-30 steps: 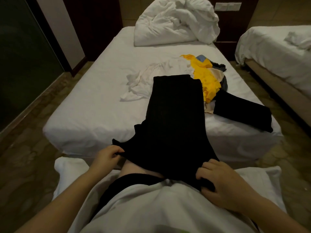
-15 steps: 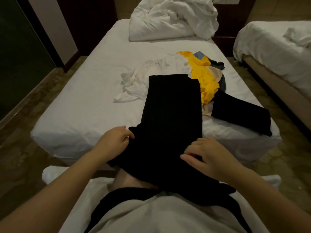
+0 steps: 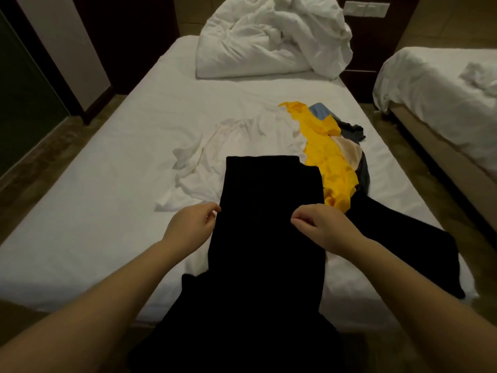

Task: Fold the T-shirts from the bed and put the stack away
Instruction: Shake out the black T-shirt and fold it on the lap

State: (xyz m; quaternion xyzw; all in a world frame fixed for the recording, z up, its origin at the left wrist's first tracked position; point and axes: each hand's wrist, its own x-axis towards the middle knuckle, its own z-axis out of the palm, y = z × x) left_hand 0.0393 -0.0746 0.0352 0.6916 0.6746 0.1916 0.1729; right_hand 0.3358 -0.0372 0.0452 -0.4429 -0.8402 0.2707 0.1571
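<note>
Folds in the black T-shirt [image 3: 269, 211] looked liable to slip apart: its lower half hung off the near edge of the bed [image 3: 107, 211], and that weight could drag the narrow strip askew. It lay lengthwise at frame centre, far end on a white shirt [image 3: 242, 141]. The left hand [image 3: 192, 227] pinched its left edge and the right hand [image 3: 326, 230] its right edge, fingers curled on the cloth. To the right lay a yellow shirt [image 3: 328, 168] and another dark folded garment [image 3: 403, 243].

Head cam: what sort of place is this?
Probably a twin hotel room: a white-sheeted bed and a second bed alongside, a bunched white duvet at the head, a switch panel on the dark wall between them.
</note>
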